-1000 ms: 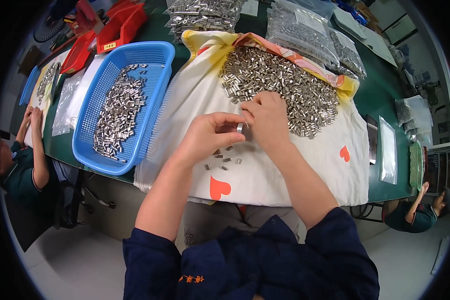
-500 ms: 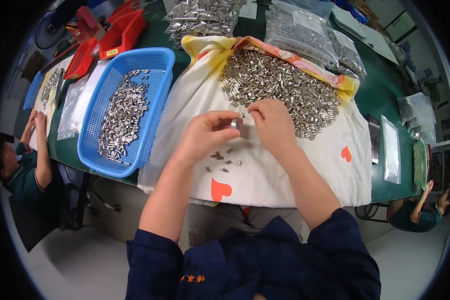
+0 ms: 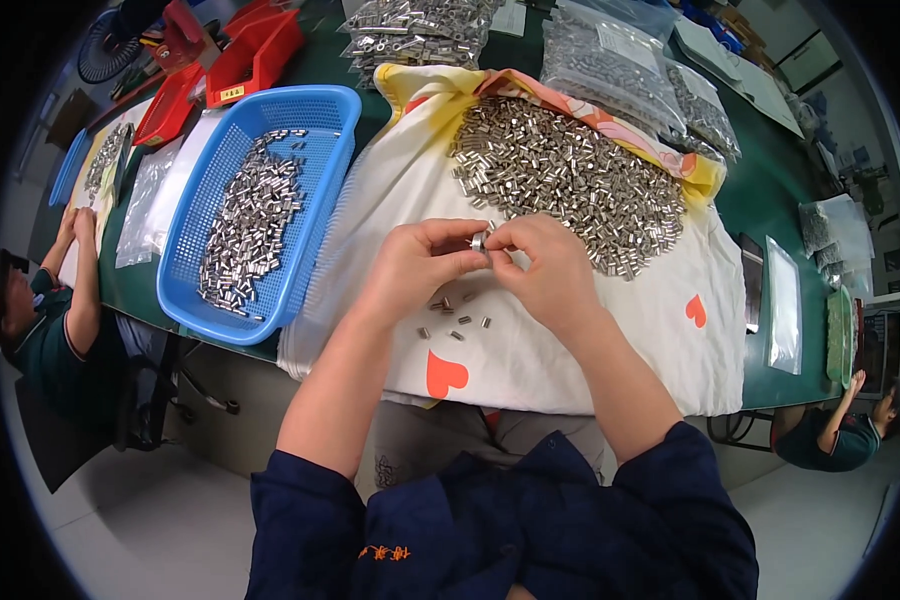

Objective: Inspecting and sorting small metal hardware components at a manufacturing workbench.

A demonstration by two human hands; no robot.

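Note:
My left hand (image 3: 410, 262) pinches a shiny metal ring (image 3: 478, 242) between thumb and fingers over the white cloth (image 3: 630, 345). The fingertips of my right hand (image 3: 552, 268) are closed together against that ring; whatever they hold is hidden. Just beyond both hands spreads a large heap of small silver metal sleeves (image 3: 570, 180). Several loose sleeves (image 3: 464, 321) lie on the cloth below my left hand. To the left stands a blue perforated basket (image 3: 342, 130) with many more sleeves (image 3: 255, 210) in it.
Clear bags of metal parts (image 3: 610, 75) stand behind the heap, with another bag stack (image 3: 420, 35) beside them. Red bins (image 3: 260, 55) sit at the far left. A flat plastic bag (image 3: 784, 300) lies on the right. Co-workers sit at the left (image 3: 70, 300) and right (image 3: 840, 435).
My right hand has moved left and down from the heap's edge to the ring in my left hand. The fingertips of both hands now meet there.

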